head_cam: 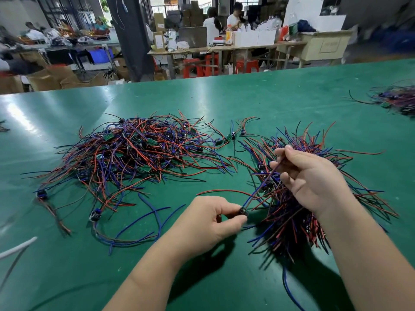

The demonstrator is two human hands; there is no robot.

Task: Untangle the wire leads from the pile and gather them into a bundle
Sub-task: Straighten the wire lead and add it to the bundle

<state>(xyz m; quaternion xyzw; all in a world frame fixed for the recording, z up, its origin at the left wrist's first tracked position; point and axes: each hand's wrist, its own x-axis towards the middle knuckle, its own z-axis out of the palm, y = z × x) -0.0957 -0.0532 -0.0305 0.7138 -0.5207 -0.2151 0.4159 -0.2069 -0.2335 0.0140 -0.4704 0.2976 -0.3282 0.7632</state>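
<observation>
Left hand (208, 218) pinched one limp, light-looking lead (251, 197) by its plug (243, 212), probably the firmest hold, right hand (310, 176) pinching its wires (272, 170).

A green table (224, 97) bears a tangled wire pile (139, 151). A bundle (289, 221) lies beside it, another heap (397, 99) far right.

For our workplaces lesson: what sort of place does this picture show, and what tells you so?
Probably a small electronics assembly workshop: a green worktable holds a pile of wire leads with circuit boards, and cardboard boxes are stacked behind other workers at benches.
</observation>
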